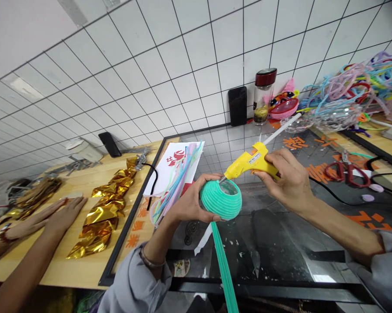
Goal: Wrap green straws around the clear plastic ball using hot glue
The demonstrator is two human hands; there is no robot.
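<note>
Teal cord (224,265) hangs down from the teal wrapped bowl (221,199), just below the left hand (189,201), which is curled round the bowl's side w/ thumb on the rim. Right hand (289,180) closed on the yellow glue gun (252,161), nozzle tip at the bowl's rim. Beyond the left hand: pastel pipe cleaners (178,180) on the tabletop (277,243). Past the right hand: red scissors (341,170).
</note>
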